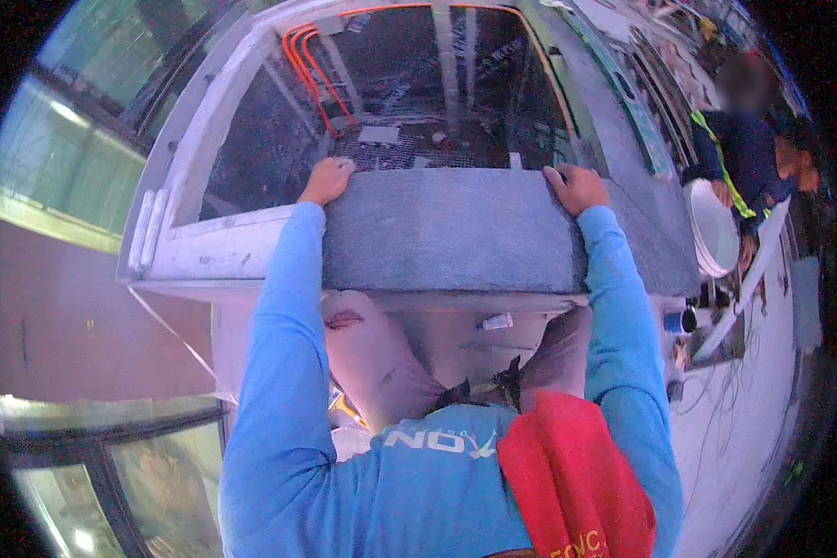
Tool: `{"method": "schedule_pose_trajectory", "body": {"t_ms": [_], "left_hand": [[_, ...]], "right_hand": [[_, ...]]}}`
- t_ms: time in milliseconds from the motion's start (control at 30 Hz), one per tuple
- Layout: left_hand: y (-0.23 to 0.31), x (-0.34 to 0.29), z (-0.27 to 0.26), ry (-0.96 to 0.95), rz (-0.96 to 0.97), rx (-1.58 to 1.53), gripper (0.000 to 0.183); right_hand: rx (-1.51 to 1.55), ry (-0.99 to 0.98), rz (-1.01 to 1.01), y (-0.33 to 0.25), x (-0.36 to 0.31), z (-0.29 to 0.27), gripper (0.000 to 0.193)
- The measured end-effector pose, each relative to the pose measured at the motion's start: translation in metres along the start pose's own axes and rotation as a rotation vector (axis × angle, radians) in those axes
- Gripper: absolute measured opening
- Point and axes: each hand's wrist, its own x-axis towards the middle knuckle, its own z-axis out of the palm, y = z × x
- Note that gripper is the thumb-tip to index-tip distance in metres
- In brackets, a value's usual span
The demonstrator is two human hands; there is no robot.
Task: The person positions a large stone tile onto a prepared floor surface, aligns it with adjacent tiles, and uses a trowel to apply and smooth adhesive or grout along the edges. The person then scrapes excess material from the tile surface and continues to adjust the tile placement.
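Note:
A dark grey stone slab (pixel 456 232) with a rough, streaked face lies across the near rim of a box-like opening, right in front of my knees. My left hand (pixel 327 181) grips its far left corner, the fingers curled over the edge. At the far right corner my right hand (pixel 579 189) holds the same slab, thumb and fingers bent around the edge. What lies under the slab is hidden. Beyond it, the opening has a dark lining, a wire mesh (pixel 372 153) at the bottom and bent orange tubing (pixel 298 58) along its far left.
White rim (pixel 219 244) borders the opening at left; a long green-edged bar (pixel 623 102) lies along the right. Another person (pixel 749 153) works at far right beside a white bucket (pixel 713 228). Cables (pixel 730 381) trail on the floor. A small white tube (pixel 495 322) lies between my knees.

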Motion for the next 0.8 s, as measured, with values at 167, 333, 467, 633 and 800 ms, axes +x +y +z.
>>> {"method": "schedule_pose_trajectory", "body": {"t_ms": [167, 333, 467, 633, 800], "left_hand": [[-0.011, 0.005, 0.000, -0.057, 0.089, 0.208, 0.035], [0.002, 0.002, -0.005, -0.017, -0.096, 0.020, 0.034], [0.015, -0.003, -0.011, -0.023, -0.148, -0.078, 0.035], [0.007, -0.001, -0.007, -0.004, -0.075, -0.011, 0.036], [0.000, 0.000, -0.003, -0.007, -0.089, -0.007, 0.036]], "right_hand": [[0.116, 0.010, 0.031, -0.003, -0.005, -0.007, 0.057], [0.047, 0.008, 0.023, 0.003, -0.003, -0.001, 0.056], [0.041, -0.020, 0.013, 0.005, -0.002, -0.001, 0.055], [0.028, -0.011, 0.030, 0.004, -0.003, -0.003, 0.055], [0.069, 0.037, -0.005, 0.007, -0.004, 0.002, 0.057]]}}
